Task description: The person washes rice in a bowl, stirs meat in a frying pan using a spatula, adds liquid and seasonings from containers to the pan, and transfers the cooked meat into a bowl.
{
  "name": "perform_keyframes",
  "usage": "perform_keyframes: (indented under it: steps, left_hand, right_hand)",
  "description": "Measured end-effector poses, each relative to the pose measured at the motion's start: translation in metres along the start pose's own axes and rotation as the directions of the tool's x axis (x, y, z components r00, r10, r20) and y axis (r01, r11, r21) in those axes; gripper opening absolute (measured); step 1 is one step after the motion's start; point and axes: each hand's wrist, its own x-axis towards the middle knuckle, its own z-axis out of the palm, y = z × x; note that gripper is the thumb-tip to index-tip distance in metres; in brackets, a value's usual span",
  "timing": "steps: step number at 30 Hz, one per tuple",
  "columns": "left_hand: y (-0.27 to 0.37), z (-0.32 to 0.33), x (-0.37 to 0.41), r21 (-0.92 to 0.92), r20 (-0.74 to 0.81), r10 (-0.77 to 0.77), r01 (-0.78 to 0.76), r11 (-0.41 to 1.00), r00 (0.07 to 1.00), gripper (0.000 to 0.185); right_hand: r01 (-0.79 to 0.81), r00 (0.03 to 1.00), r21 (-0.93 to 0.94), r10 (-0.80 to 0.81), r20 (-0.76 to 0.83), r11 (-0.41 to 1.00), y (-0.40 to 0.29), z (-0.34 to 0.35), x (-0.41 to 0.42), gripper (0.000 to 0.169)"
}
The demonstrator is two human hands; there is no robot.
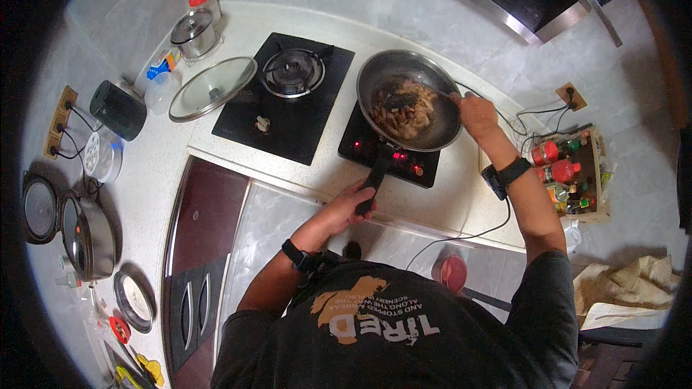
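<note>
My left hand [348, 208] is closed around the black handle [378, 173] of a dark frying pan [448, 124]. The pan sits over a black induction cooktop [427, 167] with lit red indicators. Browned pieces of food [411, 113] lie in the pan, around a dark utensil head. My right hand [476, 113] is at the pan's right rim, its fingers closed on the thin handle of a cooking utensil [439, 93] that reaches into the food. The exact kind of utensil is hard to tell.
Left of the pan is a gas hob [292, 129], with a glass lid [211, 92] leaning by its edge. A lidded steel pot [194, 35] stands behind. A crate of bottles [597, 173] is at right, with a cable [470, 236] hanging from my right wrist. A range hood [486, 5] juts overhead.
</note>
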Motion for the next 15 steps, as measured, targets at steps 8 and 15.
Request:
perform_keyframes:
  steps: [8, 15]
  left_hand:
    - [-0.001, -0.004, -0.001, -0.049, -0.001, 0.041, -0.041, 0.998, 0.999, 0.026]
    - [-0.007, -0.01, 0.006, -0.067, -0.011, -0.009, 0.008, 0.998, 1.0, 0.037]
  right_hand:
    - [0.193, 0.98, -0.12, -0.183, 0.083, 0.974, 0.011, -0.07, -0.092, 0.038]
    - [0.182, 0.983, -0.087, -0.181, 0.025, 0.979, 0.014, -0.027, -0.097, 0.033]
